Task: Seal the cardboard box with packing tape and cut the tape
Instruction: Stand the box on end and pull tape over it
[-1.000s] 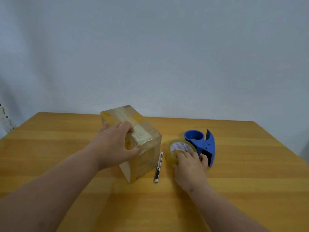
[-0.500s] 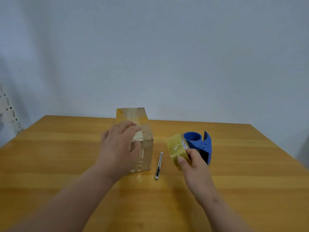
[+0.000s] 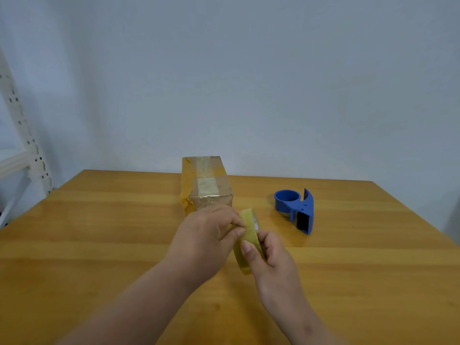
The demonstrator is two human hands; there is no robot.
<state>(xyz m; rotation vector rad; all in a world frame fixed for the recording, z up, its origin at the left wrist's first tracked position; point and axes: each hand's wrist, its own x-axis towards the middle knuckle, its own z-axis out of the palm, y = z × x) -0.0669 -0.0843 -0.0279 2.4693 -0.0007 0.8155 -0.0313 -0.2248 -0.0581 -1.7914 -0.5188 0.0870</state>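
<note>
At the far left edge of the frame stands a white perforated metal shelving upright (image 3: 23, 135), against a plain pale wall. A honey-coloured wooden tabletop (image 3: 99, 232) fills the lower half of the picture.

Just left of centre, towards the back of the tabletop, sits the brown cardboard box (image 3: 205, 183), its top seam and near face already covered with strips of glossy clear packing tape. In front of it, lower centre, the two bare hands meet above the tabletop. The left hand (image 3: 206, 235) has its fingers curled in, thumb and forefinger pinched at the outer rim of the yellowish roll of packing tape (image 3: 249, 235) (whether a loose end is caught between them is too small to tell). The right hand (image 3: 267, 252) grips the same roll from below and from the right, thumb pressed on the rim, fingers wrapped behind it. The roll is held on edge, lifted clear of the tabletop, just in front of the box.

Right of centre, well apart from the hands, a blue plastic tape dispenser (image 3: 296, 207) rests on the tabletop.
</note>
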